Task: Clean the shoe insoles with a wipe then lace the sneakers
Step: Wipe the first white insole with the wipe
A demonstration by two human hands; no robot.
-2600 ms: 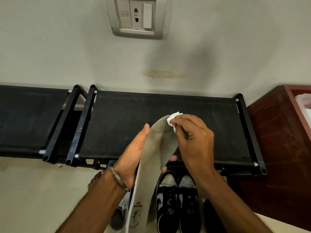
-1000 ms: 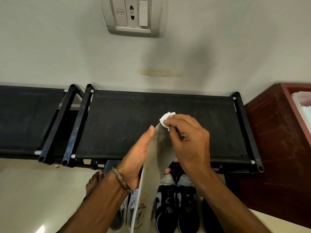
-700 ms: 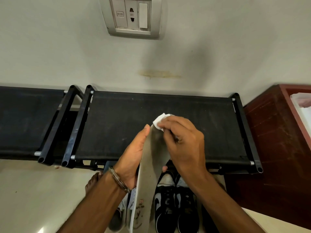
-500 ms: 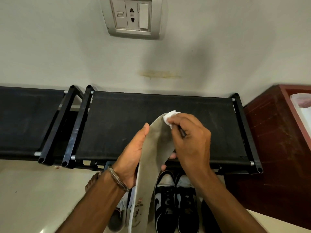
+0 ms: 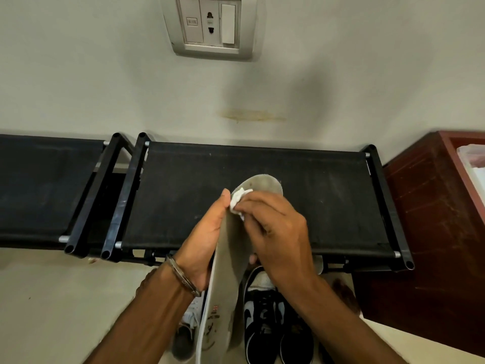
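Note:
A long grey insole (image 5: 228, 274) stands upright in front of me, its rounded toe end over the black shoe rack. My left hand (image 5: 203, 243) grips its left edge around the middle, thumb along the rim. My right hand (image 5: 273, 232) pinches a crumpled white wipe (image 5: 237, 199) and presses it on the insole's face just below the toe end. A pair of black and white sneakers (image 5: 273, 319) stands on the floor below my hands. Part of a white shoe (image 5: 187, 327) shows left of the insole.
Two black fabric-topped shoe racks (image 5: 315, 195) stand against the wall. A dark red wooden cabinet (image 5: 430, 232) stands at the right, with a plastic-lined bin (image 5: 472, 166) at the edge. A socket plate (image 5: 210, 24) hangs on the wall above.
My right hand has slid the wipe down and left from the insole's tip, so the toe end now shows bare above it. My left hand has kept its hold.

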